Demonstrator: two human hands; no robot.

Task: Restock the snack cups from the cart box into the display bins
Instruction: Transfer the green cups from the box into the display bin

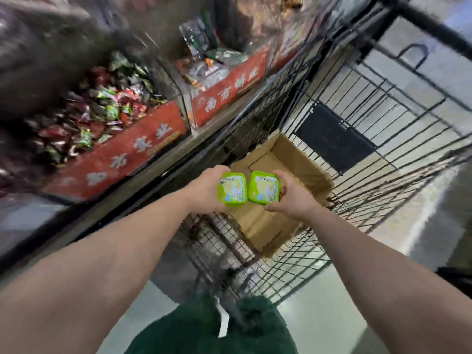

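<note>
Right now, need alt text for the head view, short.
Two bare hands each hold a green snack cup, left hand on the left cup, right hand on the right cup, above an open cardboard box in a black wire cart. Red-fronted display bins of wrapped snacks stand to the left.

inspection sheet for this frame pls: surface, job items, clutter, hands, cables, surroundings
Surface: black wire cart, no table in view.
Job's things: two green-rimmed plastic snack cups, left cup, right cup, held side by side above open brown cardboard box, which looks empty; red-fronted clear display bins at left.
Clutter: mixed wrapped sweets in the bins.
Hands: left hand grips left cup; right hand grips right cup.
Cables: nothing seen.
Surroundings: pale shop floor, blurred.
</note>
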